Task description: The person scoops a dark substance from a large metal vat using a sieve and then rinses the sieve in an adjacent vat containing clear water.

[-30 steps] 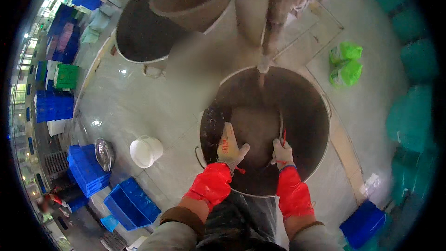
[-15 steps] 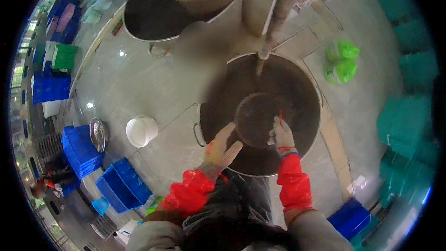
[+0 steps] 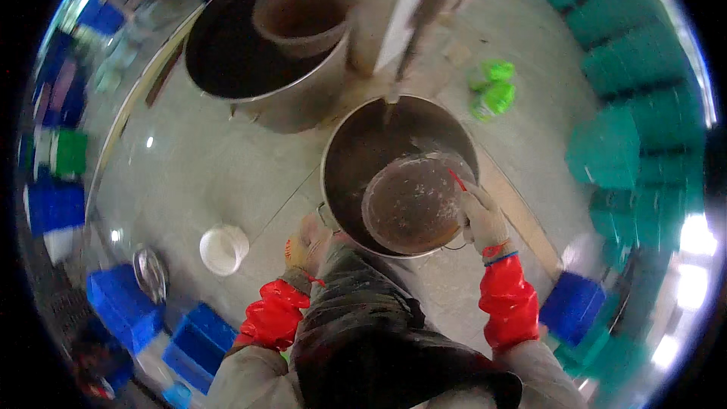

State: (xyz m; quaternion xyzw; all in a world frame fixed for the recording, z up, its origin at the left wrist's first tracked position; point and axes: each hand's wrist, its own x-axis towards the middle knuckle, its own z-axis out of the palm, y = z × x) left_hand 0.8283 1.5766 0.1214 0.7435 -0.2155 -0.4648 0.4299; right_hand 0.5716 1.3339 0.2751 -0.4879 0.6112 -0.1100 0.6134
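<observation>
A large round metal pot [image 3: 327,174] stands on the floor in front of me, with dark contents. Inside it, toward its near right side, a round, wide brownish vessel [image 3: 413,204] carries whitish flecks; whether it is a basin or a strainer I cannot make out. My right hand [image 3: 485,216], in a pale glove, is closed at that vessel's right edge. A thin red strip [image 3: 457,179] sticks out by its fingers. My left hand [image 3: 308,244], also gloved, is beside the pot's left handle [image 3: 326,216], next to my leg; blur hides how its fingers lie.
Behind on the left stands a bigger metal vat [image 3: 269,110] with a brown tub [image 3: 304,15] in it. On the floor are a white bucket [image 3: 224,250], blue crates [image 3: 198,344] and bright green bags [image 3: 494,92]. Stacked teal crates [image 3: 606,148] line the right side.
My left hand has moved from over the pot to its left outside. My right hand has come to the round vessel's edge, and the vessel looks higher. The view has shifted.
</observation>
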